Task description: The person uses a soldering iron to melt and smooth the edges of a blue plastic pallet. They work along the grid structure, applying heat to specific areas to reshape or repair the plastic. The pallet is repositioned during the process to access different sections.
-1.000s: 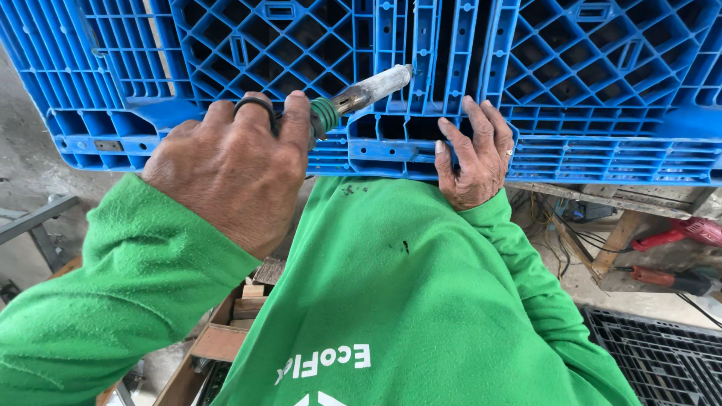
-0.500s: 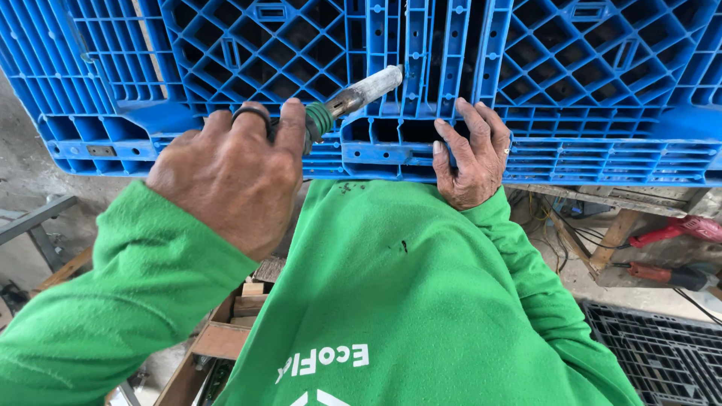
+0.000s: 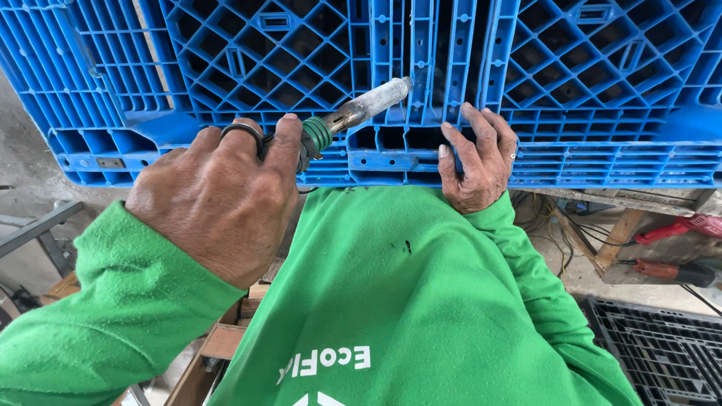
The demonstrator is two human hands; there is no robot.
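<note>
2 hands: left hand [image 3: 214, 207] grips 1 iron tool [image 3: 353, 114]; right hand [image 3: 479, 158] spread on 1 blue pallet [image 3: 602, 90].

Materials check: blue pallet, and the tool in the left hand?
Blue pallet: looks like moulded plastic, matte, with uniform colour and thin lattice ribs. Tool in the left hand: barrel seems bare metal, dull grey and scorched-looking; its green collar is probably plastic or rubber.

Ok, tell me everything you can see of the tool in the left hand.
The tool is a rod-like heating iron: a grey, scorched metal barrel, a darker neck and a green ribbed collar where the handle starts. The left hand wraps the handle and hides the rest. It points up and to the right, its tip resting on a rib of the blue plastic pallet. The right hand lies on the pallet beside it, not touching the tool.
</note>
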